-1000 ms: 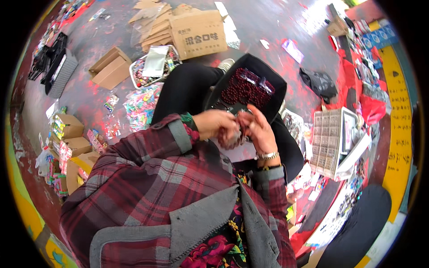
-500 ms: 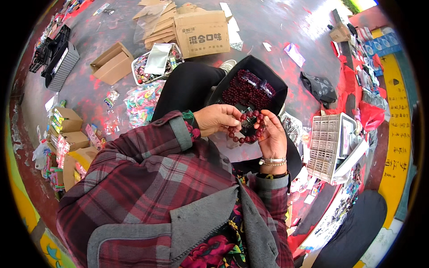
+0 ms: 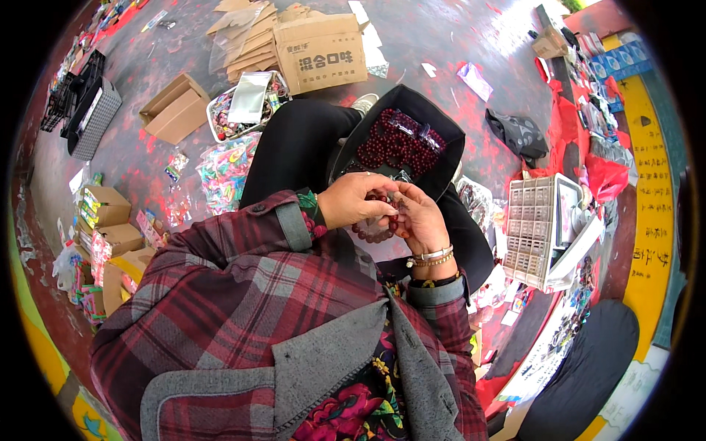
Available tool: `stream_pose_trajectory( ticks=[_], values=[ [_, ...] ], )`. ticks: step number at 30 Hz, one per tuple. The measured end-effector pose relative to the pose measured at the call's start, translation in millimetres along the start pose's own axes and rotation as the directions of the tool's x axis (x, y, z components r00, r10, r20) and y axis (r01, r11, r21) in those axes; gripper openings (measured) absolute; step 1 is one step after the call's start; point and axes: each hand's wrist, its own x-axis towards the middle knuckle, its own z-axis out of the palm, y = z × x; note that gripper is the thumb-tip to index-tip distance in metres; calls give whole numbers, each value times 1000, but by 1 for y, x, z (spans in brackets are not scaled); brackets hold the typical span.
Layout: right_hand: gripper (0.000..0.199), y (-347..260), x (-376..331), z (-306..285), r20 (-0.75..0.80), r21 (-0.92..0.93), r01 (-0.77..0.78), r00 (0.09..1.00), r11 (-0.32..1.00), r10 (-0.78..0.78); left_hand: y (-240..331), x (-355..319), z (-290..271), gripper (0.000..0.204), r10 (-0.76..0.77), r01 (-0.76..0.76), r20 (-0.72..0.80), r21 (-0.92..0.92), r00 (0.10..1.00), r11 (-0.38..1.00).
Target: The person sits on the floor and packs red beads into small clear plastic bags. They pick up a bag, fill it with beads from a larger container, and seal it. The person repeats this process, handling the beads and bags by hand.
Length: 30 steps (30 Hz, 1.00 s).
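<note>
Dark red beads on a string (image 3: 375,231) hang in a short loop between the two hands, just above the person's lap. The left hand (image 3: 357,200) comes in from the left with its plaid sleeve bent at the elbow, knuckles up, fingers pinched closed on the upper part of the bead string. The right hand (image 3: 419,220) rises from below, palm turned toward the left hand, wrist wearing bracelets, its fingers curled closed on the same string. The loop sags downward between them, its long axis running roughly left to right. Just beyond the hands a black bag (image 3: 441,132) lies open on the knees, filled with more red beads. A grey compartment tray (image 3: 537,231) sits to the right on the floor.
</note>
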Motion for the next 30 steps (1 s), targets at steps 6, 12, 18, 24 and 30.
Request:
stream_pose_trajectory(
  ticks=[6, 12, 18, 24, 30],
  values=[
    [30, -3, -5, -3, 8, 42, 68, 998, 997, -68, 0, 2, -4, 19, 261, -243, -29, 277, 965, 930],
    [47, -3, -7, -14, 134, -52, 134, 983, 990, -126, 14, 2, -8, 14, 479, -428, -19, 418, 877, 801],
    [76, 1, -7, -5, 307, -136, 334, 909, 933, -281, 37, -3, -11, 11, 308, -298, -71, 124, 949, 946],
    [82, 14, 1, 8, 230, -188, 371, 917, 909, -326, 40, -4, -5, 11, 441, -376, -146, 333, 886, 865],
    [48, 22, -2, 6, 284, -19, 241, 932, 970, -226, 37, -4, -8, 11, 140, -162, -192, -104, 971, 981]
  ],
)
